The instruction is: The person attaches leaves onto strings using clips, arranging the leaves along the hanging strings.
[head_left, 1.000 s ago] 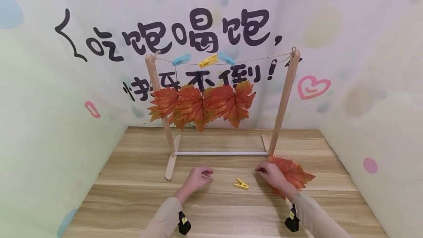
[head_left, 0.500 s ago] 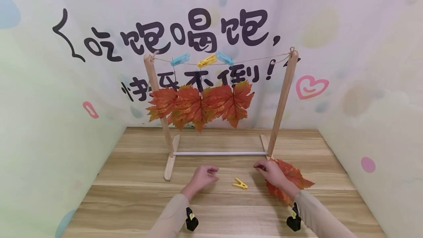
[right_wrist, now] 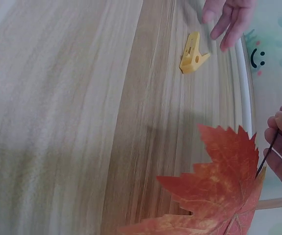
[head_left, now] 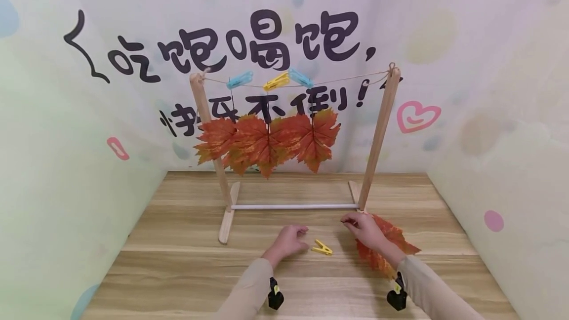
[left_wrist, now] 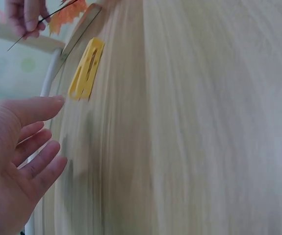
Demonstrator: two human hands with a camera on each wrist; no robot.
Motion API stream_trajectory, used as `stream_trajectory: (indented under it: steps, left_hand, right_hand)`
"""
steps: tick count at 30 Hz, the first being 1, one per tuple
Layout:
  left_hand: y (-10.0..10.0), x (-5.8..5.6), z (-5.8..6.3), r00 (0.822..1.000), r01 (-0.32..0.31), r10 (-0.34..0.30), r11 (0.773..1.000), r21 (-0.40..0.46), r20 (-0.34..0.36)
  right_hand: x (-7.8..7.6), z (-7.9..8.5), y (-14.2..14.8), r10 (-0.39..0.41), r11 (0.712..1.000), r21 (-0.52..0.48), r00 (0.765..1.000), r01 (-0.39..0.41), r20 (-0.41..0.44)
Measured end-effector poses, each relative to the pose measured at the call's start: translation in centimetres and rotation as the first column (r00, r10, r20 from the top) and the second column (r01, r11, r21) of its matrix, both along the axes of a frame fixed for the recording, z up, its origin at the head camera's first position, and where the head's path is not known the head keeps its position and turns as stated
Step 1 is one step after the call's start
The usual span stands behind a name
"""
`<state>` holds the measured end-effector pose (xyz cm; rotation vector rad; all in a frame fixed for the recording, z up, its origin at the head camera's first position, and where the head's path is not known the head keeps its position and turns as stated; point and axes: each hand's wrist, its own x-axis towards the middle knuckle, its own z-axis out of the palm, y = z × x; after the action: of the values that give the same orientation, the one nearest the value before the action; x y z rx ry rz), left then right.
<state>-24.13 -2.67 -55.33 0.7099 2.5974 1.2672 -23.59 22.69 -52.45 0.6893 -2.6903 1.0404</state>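
My right hand (head_left: 365, 229) pinches the thin dark stem (right_wrist: 270, 147) of an orange-red maple leaf (right_wrist: 224, 181). In the head view the leaf (head_left: 391, 241) spreads out under and beyond that hand. A yellow clothespin (head_left: 322, 247) lies on the wooden table between my hands. Just left of it hovers my left hand (head_left: 290, 242), its fingers loosely bent with nothing in them. The left wrist view shows the clothespin (left_wrist: 87, 68) just beyond the thumb tip, with a gap between.
Behind my hands stands a wooden frame (head_left: 380, 137) with a white crossbar (head_left: 293, 207) low down. Along its string hang several orange leaves (head_left: 266, 142), held by two blue clothespins (head_left: 240, 80) and a yellow clothespin (head_left: 276, 81). A printed wall cloth (head_left: 400, 23) backs the table.
My left hand has moved right, closer to the yellow clothespin on the table. The right hand stays nearly in place with the leaf stem.
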Motion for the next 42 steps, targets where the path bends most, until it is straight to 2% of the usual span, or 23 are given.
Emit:
stream_trajectory:
  steps: [3,9,15,18,23,35,42]
  left_hand:
    - [0.7,0.2,0.1,1.0,0.028,-0.029,0.999,-0.034,-0.004]
    - [1.7,0.3,-0.3,0.999,0.042,-0.042,0.996,-0.072,0.002]
    - [2.6,0.3,-1.2,0.994,0.04,-0.05,0.994,-0.101,-0.1]
    - [2.6,0.3,-1.6,0.993,0.031,-0.038,0.998,-0.061,-0.111]
    - [2.3,0.3,-1.7,0.996,0.027,-0.028,1.0,-0.009,-0.082]
    - [1.1,1.0,-1.2,1.0,0.008,-0.008,1.0,-0.009,0.015]
    - [-0.8,0.7,-0.6,0.999,0.04,-0.04,0.999,0.017,-0.005]
  right_hand:
    - [0.1,0.1,-0.1,0.005,1.0,-0.005,1.0,-0.005,-0.006]
    - [0.3,0.2,-0.1,-0.006,1.0,0.012,1.0,0.005,0.03]
    - [0.3,0.1,0.0,-0.015,1.0,0.018,0.998,0.014,0.06]
    - [0.4,0.1,0.0,-0.016,1.0,0.023,0.997,0.014,0.073]
    - [0.5,0.2,-0.2,-0.014,1.0,0.023,0.995,0.012,0.095]
    - [0.9,1.1,-0.2,0.014,1.0,0.014,0.997,-0.015,0.072]
    - [0.6,2.8,-0.2,0.06,0.998,0.017,0.996,-0.061,0.062]
